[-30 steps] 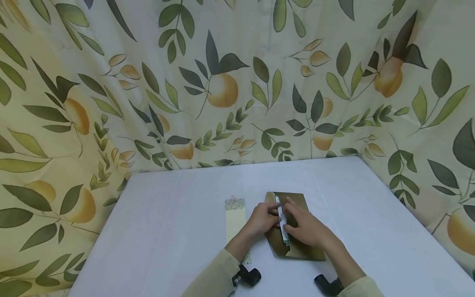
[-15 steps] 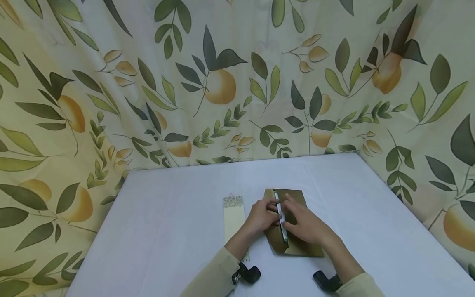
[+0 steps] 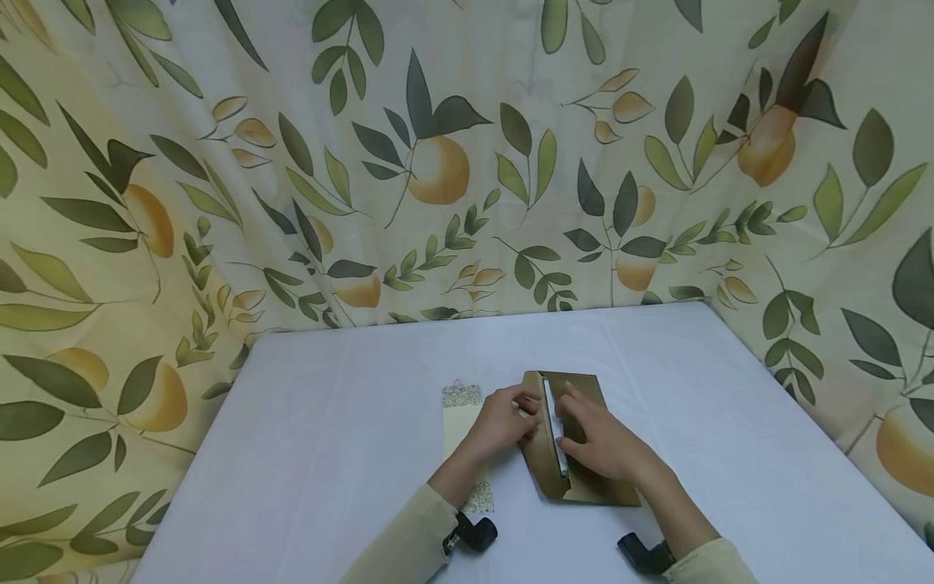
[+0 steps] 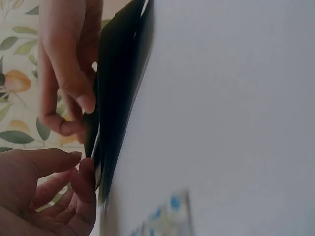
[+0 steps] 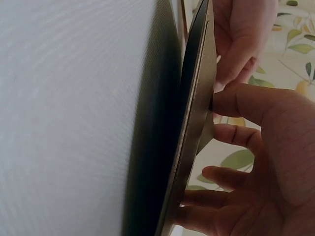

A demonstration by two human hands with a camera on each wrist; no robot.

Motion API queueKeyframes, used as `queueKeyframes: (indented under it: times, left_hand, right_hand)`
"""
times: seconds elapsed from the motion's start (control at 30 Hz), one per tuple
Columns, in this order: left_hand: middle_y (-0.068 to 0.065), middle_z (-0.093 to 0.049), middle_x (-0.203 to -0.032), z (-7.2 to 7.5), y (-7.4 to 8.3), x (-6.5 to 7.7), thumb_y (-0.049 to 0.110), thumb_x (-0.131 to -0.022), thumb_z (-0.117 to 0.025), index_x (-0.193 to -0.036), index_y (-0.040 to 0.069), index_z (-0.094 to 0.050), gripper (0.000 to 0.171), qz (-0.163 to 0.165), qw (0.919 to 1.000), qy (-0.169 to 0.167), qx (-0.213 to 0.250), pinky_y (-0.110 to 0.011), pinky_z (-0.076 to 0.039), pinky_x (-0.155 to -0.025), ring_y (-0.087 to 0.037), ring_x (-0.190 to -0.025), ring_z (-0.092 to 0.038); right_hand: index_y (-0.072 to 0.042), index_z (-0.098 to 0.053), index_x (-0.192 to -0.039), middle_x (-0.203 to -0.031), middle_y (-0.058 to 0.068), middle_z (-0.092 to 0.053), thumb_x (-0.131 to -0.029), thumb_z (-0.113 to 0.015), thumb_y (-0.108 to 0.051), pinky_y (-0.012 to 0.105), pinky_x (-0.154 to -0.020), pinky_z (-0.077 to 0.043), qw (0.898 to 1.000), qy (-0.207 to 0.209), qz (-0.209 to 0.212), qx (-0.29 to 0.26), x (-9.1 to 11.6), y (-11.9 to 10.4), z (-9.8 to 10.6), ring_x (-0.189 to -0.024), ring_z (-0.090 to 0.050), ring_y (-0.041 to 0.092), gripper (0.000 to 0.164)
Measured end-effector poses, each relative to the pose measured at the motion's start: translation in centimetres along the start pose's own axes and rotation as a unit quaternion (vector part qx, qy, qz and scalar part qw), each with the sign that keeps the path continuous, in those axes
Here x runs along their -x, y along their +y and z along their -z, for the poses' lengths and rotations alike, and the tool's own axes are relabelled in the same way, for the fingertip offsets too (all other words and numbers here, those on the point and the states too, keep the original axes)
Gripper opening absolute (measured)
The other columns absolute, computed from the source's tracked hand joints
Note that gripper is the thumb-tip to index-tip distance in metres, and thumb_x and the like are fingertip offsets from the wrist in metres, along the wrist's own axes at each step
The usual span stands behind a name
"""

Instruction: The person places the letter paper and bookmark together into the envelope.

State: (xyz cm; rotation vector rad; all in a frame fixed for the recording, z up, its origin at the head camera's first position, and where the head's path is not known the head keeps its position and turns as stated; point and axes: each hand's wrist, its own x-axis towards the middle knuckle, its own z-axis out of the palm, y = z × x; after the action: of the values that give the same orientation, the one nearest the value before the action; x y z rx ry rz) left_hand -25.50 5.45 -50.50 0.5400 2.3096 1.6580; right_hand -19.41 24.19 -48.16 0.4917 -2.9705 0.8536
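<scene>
A brown paper envelope (image 3: 594, 493) lies on the white table with its flap side toward the left. A folded white paper (image 3: 552, 410) shows as a narrow strip in its opening. My left hand (image 3: 503, 422) is at the flap (image 3: 549, 474), its thumb and curled fingertips pinching the flap's edge. My right hand (image 3: 601, 438) rests on the envelope, fingers spread and fairly straight, fingertips beside the white strip. In the right wrist view that hand's thumb and fingers (image 5: 231, 135) touch the envelope's face (image 5: 194, 123).
Left of the envelope lies a pale yellow strip (image 3: 456, 426) with patterned ends, partly under my left forearm. Black wrist cameras (image 3: 477, 534) sit at both cuffs. A leaf-and-fruit patterned curtain (image 3: 467, 243) hangs behind the white table (image 3: 328, 438).
My left hand has moved a little left, off the white paper and onto the flap. More of the flap and paper now shows. My right hand stays nearly in place.
</scene>
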Motion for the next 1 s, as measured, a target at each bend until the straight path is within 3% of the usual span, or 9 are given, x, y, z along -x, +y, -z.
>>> queueKeyframes:
  times: [0.13, 0.33, 0.63, 0.83, 1.0]
  left_hand:
    - [0.003, -0.063, -0.089, 1.7, 0.2, 0.3, 0.005, -0.083, -0.068, -0.110, 0.009, -0.066, 0.027, -0.007, 0.9994, 0.009, -0.032, -0.027, -0.048, -0.052, -0.012, -0.060, -0.060]
    - [-0.008, -0.063, -0.101, 5.0, 0.3, 0.5, 0.009, -0.085, -0.068, -0.113, 0.008, -0.064, 0.029, 0.006, 0.9983, 0.030, -0.049, -0.029, -0.049, -0.056, -0.015, -0.067, -0.064]
    - [-0.005, -0.061, -0.100, 8.8, -1.4, 1.1, 0.010, -0.081, -0.071, -0.111, 0.009, -0.065, 0.030, 0.033, 0.9936, 0.067, -0.085, -0.031, -0.048, -0.058, -0.015, -0.068, -0.060]
    - [-0.006, -0.058, -0.095, 10.1, -2.6, 1.9, 0.014, -0.076, -0.078, -0.105, 0.010, -0.065, 0.032, 0.068, 0.9821, 0.111, -0.137, -0.034, -0.047, -0.065, -0.020, -0.078, -0.054]
    - [-0.012, -0.051, -0.102, 10.4, -3.0, 2.5, 0.023, -0.074, -0.079, -0.110, 0.009, -0.061, 0.043, 0.089, 0.9701, 0.128, -0.186, -0.039, -0.044, -0.075, -0.026, -0.090, -0.052]
  right_hand:
    - [-0.019, -0.053, -0.108, -0.149, 0.022, -0.026, -0.084, -0.071, -0.025, 0.058, -0.087, -0.042, 1.000, 0.000, -0.001, 0.003, 0.0, -0.1, 0.0, -0.123, -0.043, 0.043, 0.030]
    - [-0.020, -0.052, -0.106, -0.149, 0.022, -0.027, -0.079, -0.076, -0.031, 0.057, -0.089, -0.042, 1.000, -0.006, 0.001, 0.008, -0.1, -0.3, -0.1, -0.124, -0.042, 0.043, 0.038]
    - [-0.020, -0.051, -0.107, -0.149, 0.021, -0.026, -0.073, -0.080, -0.039, 0.054, -0.089, -0.043, 1.000, -0.013, 0.004, 0.009, -0.1, -0.1, -0.1, -0.124, -0.043, 0.041, 0.048]
    - [-0.020, -0.051, -0.106, -0.149, 0.021, -0.027, -0.073, -0.081, -0.038, 0.052, -0.088, -0.043, 1.000, -0.015, 0.009, 0.005, -0.1, 0.0, -0.2, -0.127, -0.040, 0.041, 0.048]
    - [-0.019, -0.051, -0.104, -0.148, 0.020, -0.030, -0.072, -0.081, -0.037, 0.047, -0.086, -0.044, 1.000, -0.012, 0.016, 0.002, 0.0, -0.1, -0.1, -0.128, -0.039, 0.038, 0.047]
